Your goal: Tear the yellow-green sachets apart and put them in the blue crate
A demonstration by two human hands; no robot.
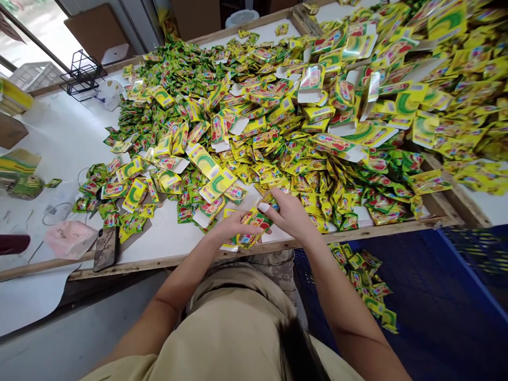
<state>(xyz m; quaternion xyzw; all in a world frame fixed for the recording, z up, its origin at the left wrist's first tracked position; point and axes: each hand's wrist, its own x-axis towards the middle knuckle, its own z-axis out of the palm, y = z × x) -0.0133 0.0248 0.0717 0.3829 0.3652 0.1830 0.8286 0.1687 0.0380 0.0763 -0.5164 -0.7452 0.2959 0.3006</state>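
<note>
Close to the table's front edge, my left hand [234, 226] is closed around yellow and green candy packets [249, 239], with its fingers across their front. On the right side of the same packets, my right hand [286, 214] is closed on their upper corner, thumb pressed on top. Whether these are several sachets or partly a small box cannot be made out. Just beyond my hands lie yellow cartons [216, 182] and a heap of yellow sachets [293, 159]. Green sachets [170, 69] are piled farther back on the left.
A phone [106, 248] and a pink mask-like item [70, 239] lie at the table's left front. Behind them stands a black wire rack [82, 74]. A wooden rim [357, 233] borders the table. Below right, a blue crate [420, 286] holds packets.
</note>
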